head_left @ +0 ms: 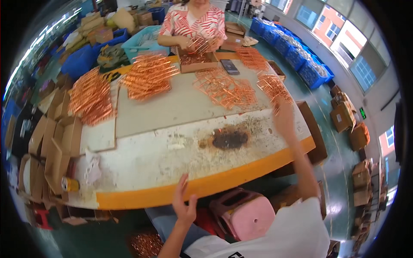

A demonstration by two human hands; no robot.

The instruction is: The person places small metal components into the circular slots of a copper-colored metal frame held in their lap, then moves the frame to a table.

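Observation:
My left hand (185, 205) hangs in the air just off the table's yellow front edge, fingers spread and holding nothing. My right hand (284, 115) is stretched out to the table's right side, at the near end of a small heap of copper-coloured wire-like parts (274, 87). Motion smears its fingers, so I cannot tell whether they grip a part. Left of that heap lies a loose spread of flat copper-coloured lattice racks (226, 88). Another stack of racks (251, 58) sits farther back.
Across the table a person (193, 26) handles a copper-coloured rack over a cardboard box (198, 62). Two tall rack piles (148, 77) (91, 96) stand on the left. A phone (229, 67), a burnt patch (230, 137), a can (70, 184) and a pink stool (251, 217) are nearby.

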